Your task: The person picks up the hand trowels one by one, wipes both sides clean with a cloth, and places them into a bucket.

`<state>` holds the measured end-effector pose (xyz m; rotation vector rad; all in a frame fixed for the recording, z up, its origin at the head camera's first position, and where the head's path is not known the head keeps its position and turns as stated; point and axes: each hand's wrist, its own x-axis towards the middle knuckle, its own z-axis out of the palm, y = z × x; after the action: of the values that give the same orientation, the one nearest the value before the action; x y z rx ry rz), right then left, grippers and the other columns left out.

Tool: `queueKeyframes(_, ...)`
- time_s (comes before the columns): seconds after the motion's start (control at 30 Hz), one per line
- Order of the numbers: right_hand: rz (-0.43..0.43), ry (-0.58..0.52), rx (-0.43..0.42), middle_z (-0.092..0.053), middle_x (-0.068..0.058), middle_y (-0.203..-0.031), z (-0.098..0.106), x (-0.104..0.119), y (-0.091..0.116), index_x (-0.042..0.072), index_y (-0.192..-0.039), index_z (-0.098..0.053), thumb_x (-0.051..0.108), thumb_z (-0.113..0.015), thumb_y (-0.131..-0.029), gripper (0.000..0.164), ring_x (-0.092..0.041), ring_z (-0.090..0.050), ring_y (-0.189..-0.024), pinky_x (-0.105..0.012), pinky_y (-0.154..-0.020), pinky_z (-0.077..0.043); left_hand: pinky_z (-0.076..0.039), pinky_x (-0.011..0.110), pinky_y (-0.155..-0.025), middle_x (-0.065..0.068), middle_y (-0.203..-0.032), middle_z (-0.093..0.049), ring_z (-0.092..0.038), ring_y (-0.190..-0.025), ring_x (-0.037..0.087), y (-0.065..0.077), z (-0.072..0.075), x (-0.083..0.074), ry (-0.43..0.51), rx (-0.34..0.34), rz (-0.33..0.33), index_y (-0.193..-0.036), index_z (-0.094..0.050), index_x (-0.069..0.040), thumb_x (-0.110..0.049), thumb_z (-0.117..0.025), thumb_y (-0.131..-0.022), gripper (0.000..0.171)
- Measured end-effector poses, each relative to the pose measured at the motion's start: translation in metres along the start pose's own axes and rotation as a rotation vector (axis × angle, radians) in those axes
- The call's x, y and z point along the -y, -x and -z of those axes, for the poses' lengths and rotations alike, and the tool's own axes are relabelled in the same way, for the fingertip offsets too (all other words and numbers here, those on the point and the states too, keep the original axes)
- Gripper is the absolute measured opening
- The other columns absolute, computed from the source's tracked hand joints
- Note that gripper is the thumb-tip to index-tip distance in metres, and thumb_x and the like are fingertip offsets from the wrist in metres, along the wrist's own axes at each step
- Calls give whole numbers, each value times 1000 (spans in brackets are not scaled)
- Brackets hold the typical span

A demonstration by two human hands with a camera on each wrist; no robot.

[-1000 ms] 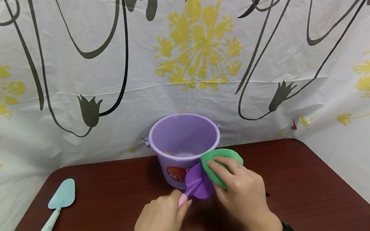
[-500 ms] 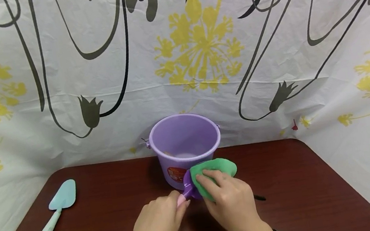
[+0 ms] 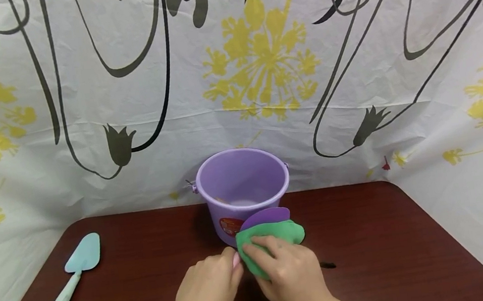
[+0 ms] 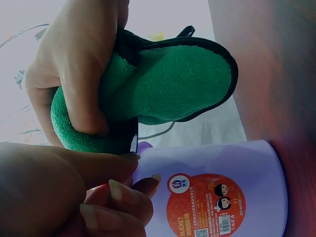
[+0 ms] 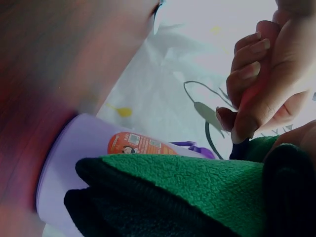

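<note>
Dark table below, green cloth in right hand

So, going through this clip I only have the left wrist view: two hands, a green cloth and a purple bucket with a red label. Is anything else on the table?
Observer: Yes. The head view shows a pale blue trowel lying on the left side of the table.
Operator: And what is the left hand holding?
Observer: A pink handle; the right wrist view shows the fingers curled around it.
Operator: Can you see into the bucket?
Observer: Yes, the head view looks over its rim at the inner wall and part of the bottom.
</note>
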<state>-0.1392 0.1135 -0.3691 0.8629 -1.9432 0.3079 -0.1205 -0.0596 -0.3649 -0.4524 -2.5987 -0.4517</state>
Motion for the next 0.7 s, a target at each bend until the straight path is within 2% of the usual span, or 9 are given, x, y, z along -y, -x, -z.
queueKeyframes(0.17, -18, 14, 5, -74, 1, -96, -1, 0, 1, 16, -101, -77, 14, -70, -79, 22, -13, -74, -79, -25, -58, -56, -35, 31, -44, -5, -54, -47, -54, -48, 17, 0, -2, -1, 0, -4, -19, -71, -51, -16, -23, -68, -95, 31)
queueKeyframes(0.43, -81, 39, -21, -76, 2, -95, 2, -4, -1, 18, -100, -78, 13, -75, -74, 26, -15, -75, -79, -26, -54, -54, -38, 33, -48, -6, -59, -54, -60, -55, 18, -1, 2, -5, 81, 94, 25, -79, -57, -16, -28, -64, -99, 24)
queueKeyframes(0.7, -158, 66, -26, -76, 5, -96, 3, -11, 0, 21, -98, -78, 13, -75, -72, 28, -15, -74, -79, -28, -50, -52, -37, 30, -47, -7, -59, -54, -58, -52, 16, 0, 1, -5, 101, 95, 27, -77, -57, -18, -32, -67, -97, 26)
